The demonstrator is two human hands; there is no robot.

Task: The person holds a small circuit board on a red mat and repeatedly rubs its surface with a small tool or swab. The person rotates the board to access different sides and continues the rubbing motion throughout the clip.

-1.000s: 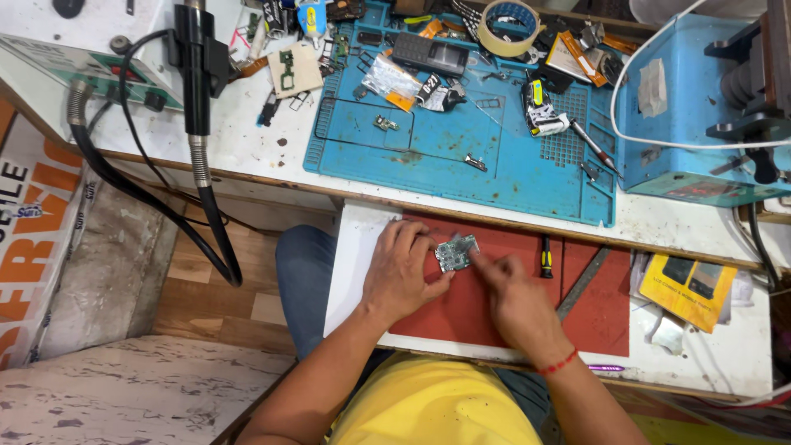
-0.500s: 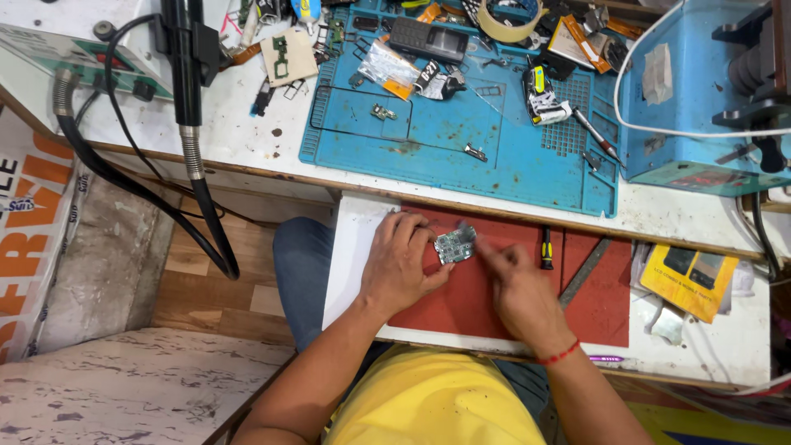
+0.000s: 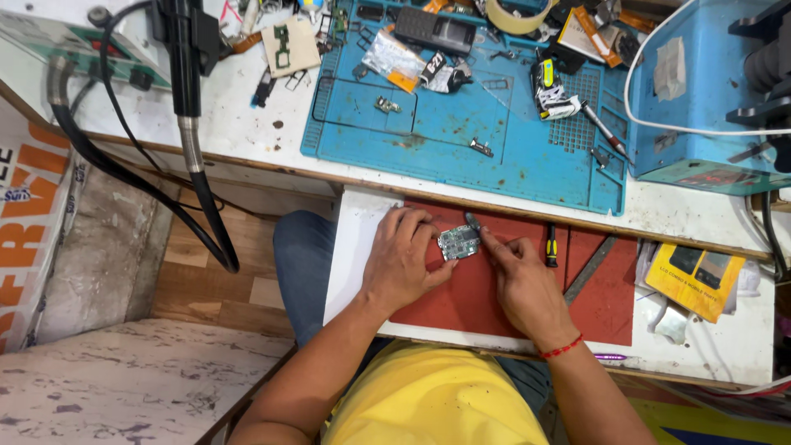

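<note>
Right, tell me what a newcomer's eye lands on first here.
First, the two hands at the centre: the left hand steadies a small circuit board on the red mat, while the right hand holds a thin tool against its edge. Behind them the blue work mat, strewn with small parts, fills the bench top. At the left, a thick black hose loops down off the bench.

Screwdriver point(image 3: 550, 245) beside bare red mat point(image 3: 606, 309)

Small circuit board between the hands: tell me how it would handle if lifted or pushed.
The circuit board looks thin and flat, so probably stiff and light. Lying on the red mat, it should slide rather than roll. Its exposed components suggest fragility; the left hand pinches its edge.
</note>
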